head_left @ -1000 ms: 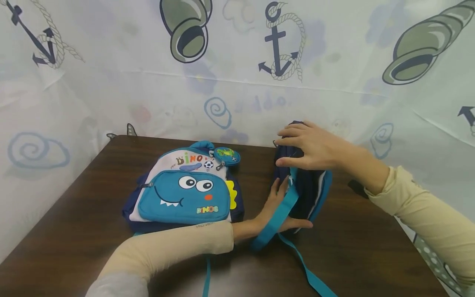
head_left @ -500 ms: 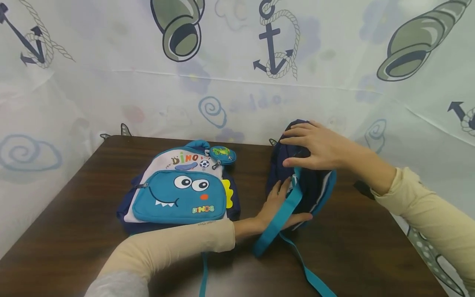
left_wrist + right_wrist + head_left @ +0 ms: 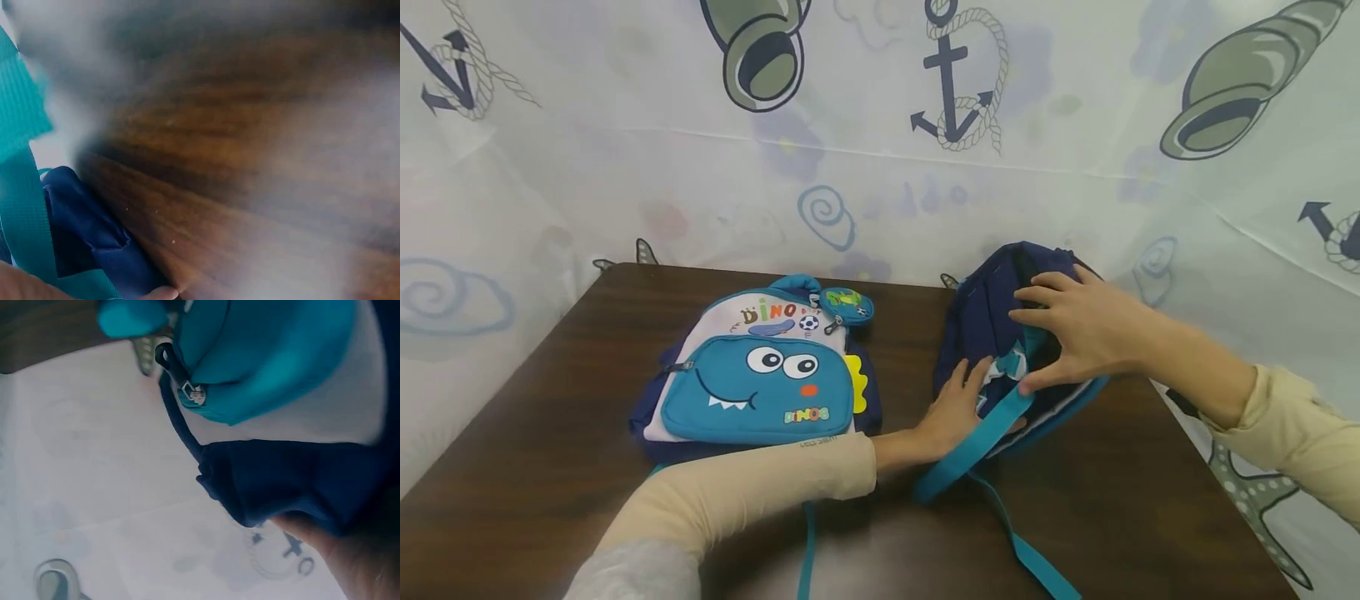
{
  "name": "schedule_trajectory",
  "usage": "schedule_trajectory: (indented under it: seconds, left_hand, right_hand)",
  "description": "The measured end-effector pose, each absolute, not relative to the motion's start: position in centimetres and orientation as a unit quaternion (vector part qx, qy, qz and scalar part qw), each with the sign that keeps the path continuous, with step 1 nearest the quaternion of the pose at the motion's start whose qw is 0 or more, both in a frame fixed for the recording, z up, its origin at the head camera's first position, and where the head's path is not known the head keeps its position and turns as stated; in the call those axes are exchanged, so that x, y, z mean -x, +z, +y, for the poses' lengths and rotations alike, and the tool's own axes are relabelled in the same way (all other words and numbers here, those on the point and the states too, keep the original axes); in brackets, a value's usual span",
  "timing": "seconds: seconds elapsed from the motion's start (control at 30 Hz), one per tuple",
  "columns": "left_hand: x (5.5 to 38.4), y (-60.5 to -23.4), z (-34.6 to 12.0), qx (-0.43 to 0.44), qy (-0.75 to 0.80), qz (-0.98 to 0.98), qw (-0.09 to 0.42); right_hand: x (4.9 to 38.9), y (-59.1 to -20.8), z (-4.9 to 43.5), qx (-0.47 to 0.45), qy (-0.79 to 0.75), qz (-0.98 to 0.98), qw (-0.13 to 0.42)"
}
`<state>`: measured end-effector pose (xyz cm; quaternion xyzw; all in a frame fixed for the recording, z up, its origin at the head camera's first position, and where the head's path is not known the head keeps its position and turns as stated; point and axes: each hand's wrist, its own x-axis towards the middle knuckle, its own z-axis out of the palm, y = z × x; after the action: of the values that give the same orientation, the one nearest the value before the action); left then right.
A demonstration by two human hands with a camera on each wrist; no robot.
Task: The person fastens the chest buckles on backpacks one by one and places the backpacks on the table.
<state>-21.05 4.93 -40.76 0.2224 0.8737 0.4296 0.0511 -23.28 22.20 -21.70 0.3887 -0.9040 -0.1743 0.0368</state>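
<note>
A navy and turquoise backpack (image 3: 981,312) stands tilted on its edge at the right of the table. My left hand (image 3: 947,425) rests low against its back panel with fingers spread, behind a turquoise shoulder strap (image 3: 977,446). Across the side of that backpack my right hand (image 3: 1093,329) spreads its fingers, the thumb beside the strap. In the right wrist view the turquoise front pocket (image 3: 269,356) and its zip pull (image 3: 194,394) face outward. The left wrist view holds navy fabric (image 3: 81,219) and a left fingertip at the bottom.
A second backpack (image 3: 760,392) with a smiling dinosaur face lies flat at the left, a small round pouch (image 3: 847,306) at its top. Loose straps (image 3: 1037,562) trail toward the table's near edge. A patterned white cloth (image 3: 880,192) hangs behind the brown table (image 3: 520,467).
The upper part of the right backpack has tilted over to the right, showing more of its back panel. My right hand has moved right and slightly down; my left hand has stayed low by the strap.
</note>
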Motion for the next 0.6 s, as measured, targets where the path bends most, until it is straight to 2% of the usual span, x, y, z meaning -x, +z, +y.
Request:
schedule_trajectory:
  seconds: [0.23, 0.6]
  left_hand:
    - [21.7, -40.5, 4.5, -0.236, 0.436, 0.866, 0.065]
    - [21.5, -40.6, 4.4, -0.253, 0.401, 0.877, 0.083]
  right_hand:
    - [23.2, -23.1, 24.8, -0.373, -0.180, -0.910, 0.026]
    - [21.9, -25.1, 26.0, -0.357, -0.179, -0.915, 0.061]
